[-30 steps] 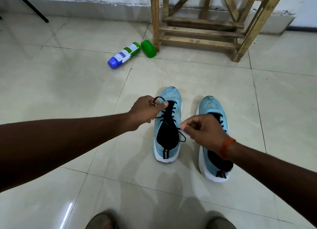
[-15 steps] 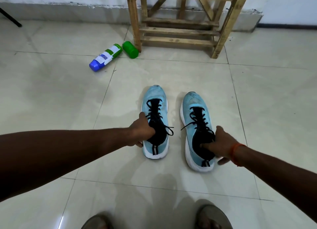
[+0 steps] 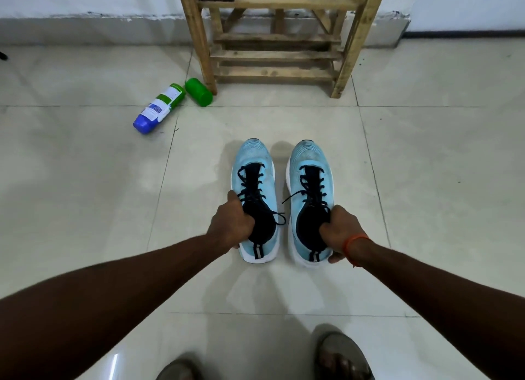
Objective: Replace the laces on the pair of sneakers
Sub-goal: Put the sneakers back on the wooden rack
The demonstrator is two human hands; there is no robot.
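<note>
While your left hand [image 3: 231, 226] grips the left sneaker [image 3: 251, 156] and your right hand [image 3: 339, 229] the right sneaker [image 3: 310, 156], dangling laces [image 3: 292, 195] could snag.

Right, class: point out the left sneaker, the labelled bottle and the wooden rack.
left sneaker [image 3: 251, 155], head view, on its light blue toe.
labelled bottle [image 3: 159, 108], head view, on its label.
wooden rack [image 3: 198, 38], head view, on its front left leg.

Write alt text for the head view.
The left hand grips the left sneaker and the right hand the right sneaker, both light blue with black laces. Beyond, on the tiled floor, lie a bottle and a green container beside a wooden rack.
</note>
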